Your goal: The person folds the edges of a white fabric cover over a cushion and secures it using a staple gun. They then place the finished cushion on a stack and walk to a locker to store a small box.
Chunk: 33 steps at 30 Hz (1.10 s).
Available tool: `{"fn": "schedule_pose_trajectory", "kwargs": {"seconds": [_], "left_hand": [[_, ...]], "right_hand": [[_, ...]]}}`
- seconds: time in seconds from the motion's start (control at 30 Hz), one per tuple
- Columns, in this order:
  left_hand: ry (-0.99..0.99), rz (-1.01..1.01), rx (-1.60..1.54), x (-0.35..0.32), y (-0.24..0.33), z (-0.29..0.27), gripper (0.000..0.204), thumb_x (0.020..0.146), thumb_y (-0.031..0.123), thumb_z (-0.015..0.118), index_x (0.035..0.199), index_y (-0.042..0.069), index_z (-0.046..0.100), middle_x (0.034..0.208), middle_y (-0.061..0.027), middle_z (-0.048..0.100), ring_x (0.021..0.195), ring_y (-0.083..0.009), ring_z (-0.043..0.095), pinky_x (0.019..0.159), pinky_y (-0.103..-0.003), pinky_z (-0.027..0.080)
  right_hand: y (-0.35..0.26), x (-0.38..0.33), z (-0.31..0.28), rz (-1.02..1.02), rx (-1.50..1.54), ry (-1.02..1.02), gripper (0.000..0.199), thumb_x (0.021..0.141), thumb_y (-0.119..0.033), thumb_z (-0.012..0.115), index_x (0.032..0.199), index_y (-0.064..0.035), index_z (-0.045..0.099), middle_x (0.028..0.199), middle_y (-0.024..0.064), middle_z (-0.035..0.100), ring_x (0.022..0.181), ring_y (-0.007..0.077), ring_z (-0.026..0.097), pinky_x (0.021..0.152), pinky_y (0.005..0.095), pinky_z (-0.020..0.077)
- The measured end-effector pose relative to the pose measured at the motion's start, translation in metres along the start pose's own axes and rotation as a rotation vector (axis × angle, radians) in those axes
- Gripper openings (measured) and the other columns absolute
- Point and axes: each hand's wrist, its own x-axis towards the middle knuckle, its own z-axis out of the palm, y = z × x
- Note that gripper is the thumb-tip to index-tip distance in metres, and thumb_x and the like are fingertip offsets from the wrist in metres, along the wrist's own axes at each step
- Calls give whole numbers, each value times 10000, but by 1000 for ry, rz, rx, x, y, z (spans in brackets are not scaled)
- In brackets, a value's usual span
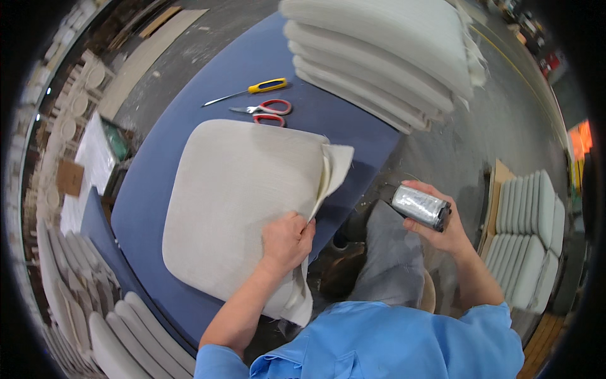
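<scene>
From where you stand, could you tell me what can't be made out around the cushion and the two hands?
- Head view: left hand covers the cushion edge beneath it.
- Right hand wraps the silvery spool; its far side is hidden.
- Scissors: one red handle partly behind the cushion.
- Cushion stack cut off by the top edge.

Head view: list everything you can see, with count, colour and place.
Cushion: one, off-white, on the blue table, open cover flap at its right edge.
Table: one, blue top, centre.
Screwdriver: one, yellow handle, above the cushion.
Scissors: one pair, red handles, above the cushion.
Cushion stack: several, off-white, table's far right.
More cushions: off-white, right; others lower left.
Spool: one, silvery thread, in the right hand.
Left hand: pinching the cover edge.
Right hand: grip around the spool.
</scene>
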Motion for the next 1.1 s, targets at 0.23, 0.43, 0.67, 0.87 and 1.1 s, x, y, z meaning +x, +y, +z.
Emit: {"fn": "schedule_pose_trajectory", "kwargs": {"seconds": [0.23, 0.43, 0.67, 0.87, 1.1], "left_hand": [[-63, 45, -168, 34, 84, 49, 381, 930, 150, 743, 630, 14, 550, 666, -173, 550, 601, -383, 560, 569, -482, 418], [-150, 2, 7, 40, 88, 73, 362, 939, 150, 730, 648, 15, 563, 687, -173, 560, 586, -379, 559, 554, -482, 416], [-249, 196, 304, 57, 81, 55, 332, 932, 144, 748, 660, 73, 572, 683, -102, 528, 535, -306, 566, 492, -439, 433], [-177, 121, 172, 55, 72, 62, 346, 917, 95, 771, 653, 71, 549, 669, -91, 500, 510, -292, 513, 486, -412, 414], [-129, 57, 147, 68, 68, 62, 356, 921, 100, 771, 646, 50, 550, 662, -109, 508, 525, -303, 520, 502, -422, 416]], "right_hand": [[27, -18, -20, -65, 126, 64, 631, 834, -7, 862, 1427, -31, 649, 1384, 114, 707, 1275, 209, 667, 1108, 361, 504], [94, -29, -47, -261, 70, 50, 660, 811, -4, 867, 1433, -21, 644, 1386, 134, 713, 1236, 250, 709, 1054, 368, 552], [126, -12, -48, -345, 121, -68, 675, 790, -38, 844, 1437, -75, 654, 1304, 127, 744, 1162, 306, 739, 1001, 398, 578], [127, 9, -52, -346, 79, -203, 659, 793, -59, 829, 1430, -60, 660, 1310, 133, 740, 1147, 329, 736, 973, 417, 585], [122, 34, -47, -377, 97, -277, 654, 812, -63, 819, 1443, -95, 650, 1241, 135, 764, 1116, 333, 748, 944, 425, 594]]}}
